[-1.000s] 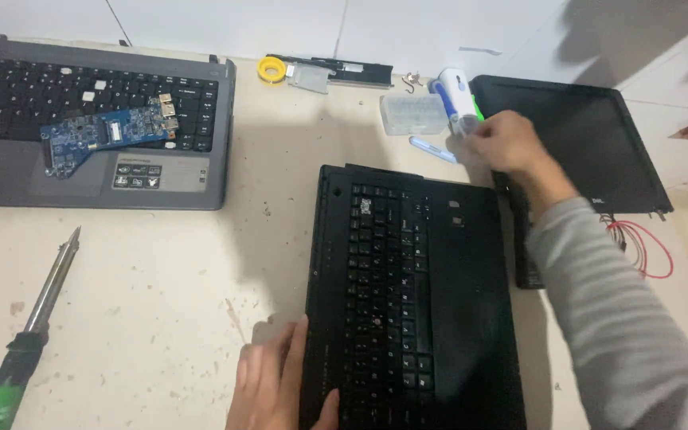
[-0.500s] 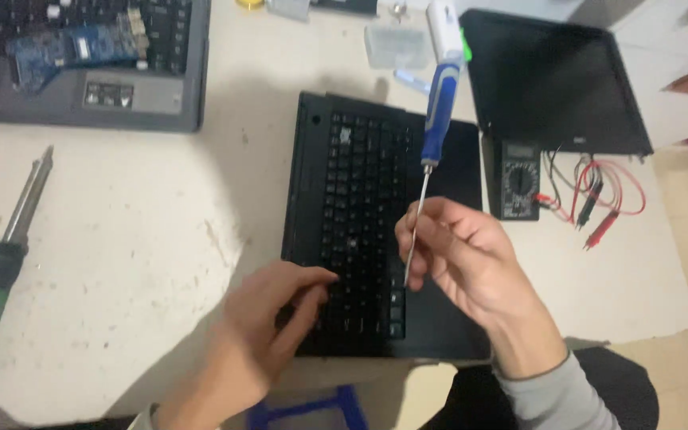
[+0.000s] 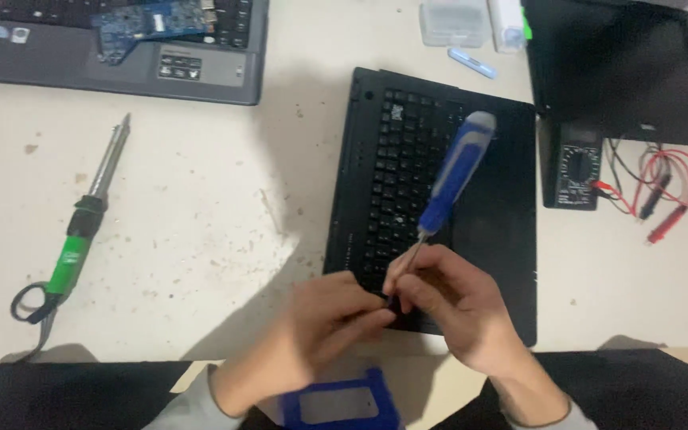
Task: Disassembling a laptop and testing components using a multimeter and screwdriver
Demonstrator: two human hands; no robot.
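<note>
Head view: your right hand [image 3: 459, 306] pinches the metal shaft of the blue-handled screwdriver [image 3: 449, 181] at lower centre, handle tilted up-right. Your left hand [image 3: 320, 330] has its fingers pressed together at the tip, over the black laptop keyboard [image 3: 439, 199] on the counter [image 3: 201, 215].

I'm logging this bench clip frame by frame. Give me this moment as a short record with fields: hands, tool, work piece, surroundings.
left hand: left hand at the screwdriver's tip, over the keyboard's near edge
right hand: right hand pinching the metal shaft
tool: blue-handled screwdriver, handle tilted away
work piece: black laptop base on the table
left of it: green-handled soldering iron
right of it: multimeter with red leads
far left: grey laptop bearing a blue circuit board
</note>
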